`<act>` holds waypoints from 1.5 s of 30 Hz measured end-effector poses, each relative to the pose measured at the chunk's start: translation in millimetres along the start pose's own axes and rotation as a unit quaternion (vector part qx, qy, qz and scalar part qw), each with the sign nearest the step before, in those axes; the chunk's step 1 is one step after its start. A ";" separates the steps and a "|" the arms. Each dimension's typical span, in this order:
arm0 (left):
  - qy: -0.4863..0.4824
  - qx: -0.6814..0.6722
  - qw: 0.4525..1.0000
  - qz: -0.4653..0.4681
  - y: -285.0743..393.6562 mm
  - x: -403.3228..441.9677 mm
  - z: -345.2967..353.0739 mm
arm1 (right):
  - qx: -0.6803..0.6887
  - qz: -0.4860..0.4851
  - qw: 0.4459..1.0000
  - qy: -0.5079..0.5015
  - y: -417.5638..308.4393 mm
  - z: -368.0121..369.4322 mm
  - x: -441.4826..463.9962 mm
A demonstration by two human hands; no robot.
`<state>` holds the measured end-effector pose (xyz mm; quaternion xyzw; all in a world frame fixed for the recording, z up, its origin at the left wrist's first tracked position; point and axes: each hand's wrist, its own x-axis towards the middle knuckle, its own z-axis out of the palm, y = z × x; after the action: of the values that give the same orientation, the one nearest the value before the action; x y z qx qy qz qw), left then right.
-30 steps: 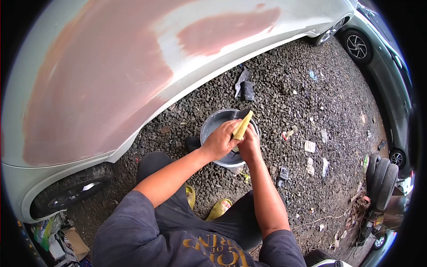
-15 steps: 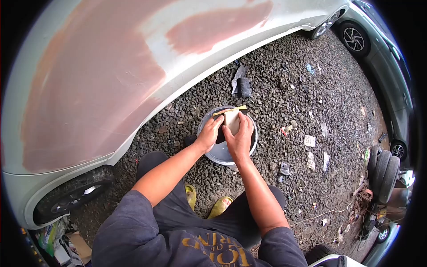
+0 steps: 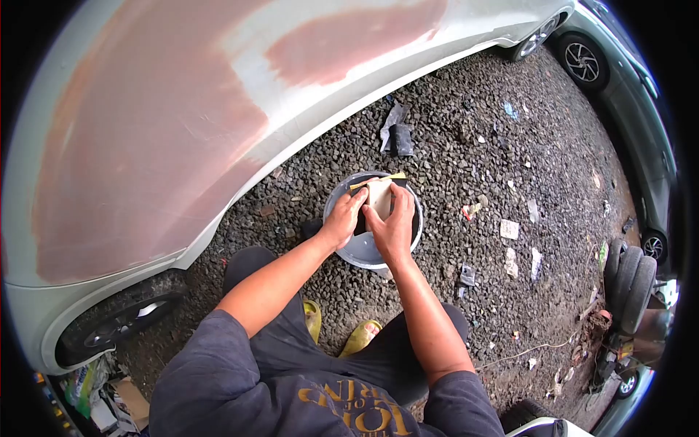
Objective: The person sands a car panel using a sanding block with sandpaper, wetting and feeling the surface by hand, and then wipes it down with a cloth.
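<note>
Over a round grey bucket [image 3: 354, 257] on the gravel, my two hands meet around a pale, cream-coloured block [image 3: 379, 198]. My right hand [image 3: 393, 226] grips the block from the right, thumb on its near side. On the other side, my left hand [image 3: 344, 221] is closed on dark sheet material with a yellow edge [image 3: 389, 178], which lies behind and under the block. The fingers beneath are hidden. Both hands are above the bucket's opening.
A pale car body with reddish-brown patches [image 3: 145, 146] curves along the left and top. Dark crumpled wrapping [image 3: 400, 139] lies beyond the bucket. Litter dots the gravel. Stacked tyres [image 3: 628, 284] and a dark green car [image 3: 626, 116] stand at the right.
Since a second ago, the folded yellow piece has turned and opened out, and the pale block has come into view between my hands. Over the last half second the hands have barely moved.
</note>
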<state>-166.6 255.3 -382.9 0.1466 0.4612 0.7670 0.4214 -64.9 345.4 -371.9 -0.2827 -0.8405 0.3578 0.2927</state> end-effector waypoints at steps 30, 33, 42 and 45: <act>-0.062 0.375 0.922 -0.078 -48.0 34.6 -48.7 | -0.105 0.102 0.989 -0.013 33.9 -51.2 35.6; -0.179 0.649 0.727 -0.135 -62.5 33.8 -47.2 | 0.105 0.265 0.959 0.009 32.0 -109.6 50.9; -0.304 0.819 0.471 -0.122 -208.5 61.8 -25.7 | -0.009 0.175 0.984 0.014 40.2 -107.5 39.9; -0.237 0.780 0.561 -0.144 -156.4 49.4 -2.3 | 0.080 0.251 0.965 -0.021 40.7 -113.1 45.2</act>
<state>-117.8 326.8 -522.2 0.5267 0.7779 -0.0246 0.3418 -5.9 449.4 -325.3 -0.4522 -0.7172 0.4920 0.1977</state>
